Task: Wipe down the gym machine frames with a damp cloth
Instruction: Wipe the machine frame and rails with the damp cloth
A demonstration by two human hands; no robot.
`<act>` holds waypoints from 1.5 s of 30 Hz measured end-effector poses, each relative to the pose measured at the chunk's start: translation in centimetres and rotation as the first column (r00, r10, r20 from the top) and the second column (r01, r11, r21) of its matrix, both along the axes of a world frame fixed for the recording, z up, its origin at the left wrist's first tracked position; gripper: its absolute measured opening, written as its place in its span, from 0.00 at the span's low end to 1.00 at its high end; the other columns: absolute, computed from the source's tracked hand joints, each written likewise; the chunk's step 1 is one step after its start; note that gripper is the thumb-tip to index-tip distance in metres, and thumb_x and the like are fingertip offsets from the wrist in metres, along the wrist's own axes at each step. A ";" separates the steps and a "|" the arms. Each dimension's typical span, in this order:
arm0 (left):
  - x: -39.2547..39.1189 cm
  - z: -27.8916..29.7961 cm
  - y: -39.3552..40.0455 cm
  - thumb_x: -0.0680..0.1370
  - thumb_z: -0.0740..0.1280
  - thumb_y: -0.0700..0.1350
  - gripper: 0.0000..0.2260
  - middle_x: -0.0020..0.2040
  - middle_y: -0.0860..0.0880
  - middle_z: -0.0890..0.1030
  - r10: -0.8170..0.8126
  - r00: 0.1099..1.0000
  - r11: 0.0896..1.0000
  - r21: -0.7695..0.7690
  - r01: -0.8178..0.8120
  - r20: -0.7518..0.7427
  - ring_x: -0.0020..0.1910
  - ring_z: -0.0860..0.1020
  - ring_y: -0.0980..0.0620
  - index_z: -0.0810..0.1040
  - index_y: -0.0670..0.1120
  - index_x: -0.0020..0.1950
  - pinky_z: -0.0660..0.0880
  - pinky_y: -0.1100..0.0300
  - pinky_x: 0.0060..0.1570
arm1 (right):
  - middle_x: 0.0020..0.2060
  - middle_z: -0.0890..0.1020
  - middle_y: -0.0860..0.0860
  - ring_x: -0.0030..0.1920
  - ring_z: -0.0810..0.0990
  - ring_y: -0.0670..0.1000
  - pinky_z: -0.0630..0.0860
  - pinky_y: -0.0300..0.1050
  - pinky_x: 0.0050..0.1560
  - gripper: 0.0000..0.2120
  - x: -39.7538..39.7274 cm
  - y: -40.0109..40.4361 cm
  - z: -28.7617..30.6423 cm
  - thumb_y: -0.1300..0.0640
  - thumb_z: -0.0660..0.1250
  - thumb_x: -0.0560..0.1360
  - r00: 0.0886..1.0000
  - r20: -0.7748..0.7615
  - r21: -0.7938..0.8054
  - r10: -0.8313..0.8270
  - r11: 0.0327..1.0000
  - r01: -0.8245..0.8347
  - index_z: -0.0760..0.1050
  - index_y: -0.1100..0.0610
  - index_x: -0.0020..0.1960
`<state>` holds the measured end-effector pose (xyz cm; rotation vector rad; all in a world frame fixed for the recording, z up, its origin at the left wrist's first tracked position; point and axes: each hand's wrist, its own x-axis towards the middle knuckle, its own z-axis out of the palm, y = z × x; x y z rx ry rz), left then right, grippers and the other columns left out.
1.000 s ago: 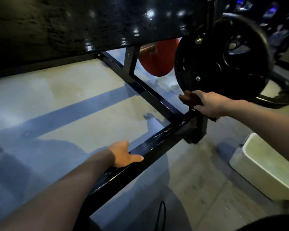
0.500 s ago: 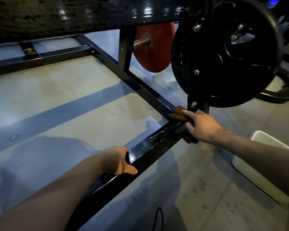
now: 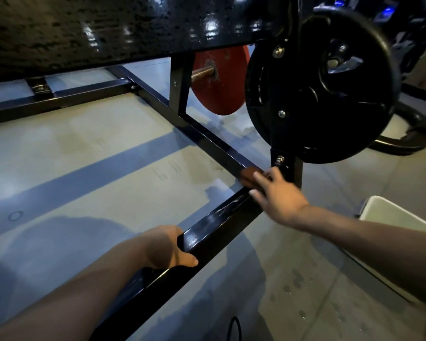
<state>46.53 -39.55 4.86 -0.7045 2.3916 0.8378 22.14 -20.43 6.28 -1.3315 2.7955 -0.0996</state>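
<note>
A black steel machine frame (image 3: 214, 217) runs low over the floor, its bars meeting at a corner below a black weight plate (image 3: 320, 94). My right hand (image 3: 278, 195) presses a brown cloth (image 3: 250, 175) flat onto the frame at that corner, fingers stretched over it; the cloth is partly hidden under the fingers. My left hand (image 3: 167, 247) grips the near frame bar, with the thumb on the near side and the fingers wrapped over the top.
A red weight plate (image 3: 219, 82) hangs on a bar behind the frame. A white plastic bucket (image 3: 391, 217) stands on the floor at the right. A black padded panel (image 3: 108, 28) overhangs at the top. Water drops spot the concrete floor.
My right hand has come down with the cloth from just under the weight plate onto the frame corner. My left hand has closed round the near bar. The view has shifted.
</note>
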 end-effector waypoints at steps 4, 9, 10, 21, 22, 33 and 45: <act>0.5 0.2 -0.3 0.65 0.79 0.61 0.31 0.58 0.53 0.81 -0.017 0.999 0.998 0.060 0.014 0.050 0.56 0.80 0.52 0.75 0.54 0.64 0.77 0.53 0.62 | 0.76 0.63 0.47 0.52 0.83 0.60 0.81 0.57 0.47 0.24 6.6 -0.8 -1.4 0.42 0.55 0.86 0.945 -0.003 -0.041 0.327 0.944 -0.327 0.64 0.48 0.79; 1.1 0.6 -0.3 0.71 0.79 0.58 0.24 0.59 0.49 0.80 -0.030 0.995 1.000 0.007 0.029 0.091 0.57 0.80 0.49 0.76 0.50 0.61 0.76 0.58 0.55 | 0.75 0.70 0.46 0.51 0.84 0.53 0.83 0.51 0.42 0.24 3.8 -0.3 -1.2 0.44 0.52 0.85 0.792 -0.159 -0.006 0.589 0.802 -0.597 0.67 0.48 0.79; 1.2 0.7 -0.3 0.72 0.78 0.58 0.22 0.58 0.49 0.80 -0.035 0.995 0.999 -0.008 0.036 0.090 0.56 0.79 0.49 0.76 0.50 0.59 0.74 0.60 0.52 | 0.74 0.71 0.47 0.49 0.85 0.53 0.83 0.50 0.40 0.24 2.2 -0.1 -1.3 0.44 0.53 0.85 0.796 -0.198 0.014 0.572 0.813 -0.582 0.67 0.48 0.78; 1.3 1.7 0.0 0.71 0.75 0.63 0.24 0.53 0.46 0.83 -0.067 0.991 0.995 -0.069 0.076 0.117 0.51 0.82 0.46 0.81 0.46 0.56 0.77 0.57 0.51 | 0.72 0.65 0.51 0.55 0.83 0.61 0.80 0.57 0.54 0.18 4.4 -2.7 -0.8 0.47 0.56 0.85 0.999 0.040 0.033 0.025 0.999 -0.026 0.64 0.48 0.74; 1.3 1.6 0.0 0.71 0.76 0.63 0.25 0.53 0.46 0.83 -0.070 0.991 0.994 -0.078 0.079 0.114 0.51 0.82 0.46 0.81 0.46 0.57 0.78 0.57 0.51 | 0.74 0.64 0.50 0.55 0.83 0.60 0.80 0.56 0.53 0.21 6.6 -2.2 -1.2 0.45 0.55 0.86 0.987 0.053 0.000 0.150 0.989 -0.150 0.62 0.47 0.77; 1.3 1.6 -0.2 0.71 0.75 0.64 0.26 0.54 0.47 0.82 -0.081 0.989 0.994 -0.060 0.089 0.125 0.52 0.81 0.46 0.80 0.46 0.58 0.80 0.51 0.58 | 0.75 0.66 0.51 0.54 0.83 0.60 0.81 0.54 0.45 0.26 -4.4 1.6 -1.7 0.46 0.54 0.85 0.946 -0.248 0.049 0.211 0.978 -0.205 0.59 0.47 0.82; 1.1 1.6 -0.4 0.70 0.76 0.64 0.26 0.52 0.46 0.83 -0.091 0.988 0.993 -0.062 0.099 0.123 0.50 0.82 0.47 0.80 0.46 0.56 0.81 0.52 0.55 | 0.73 0.64 0.48 0.51 0.83 0.55 0.81 0.53 0.51 0.25 9.6 -0.5 -0.7 0.43 0.56 0.85 0.889 0.089 -0.072 0.449 0.893 -0.444 0.62 0.46 0.81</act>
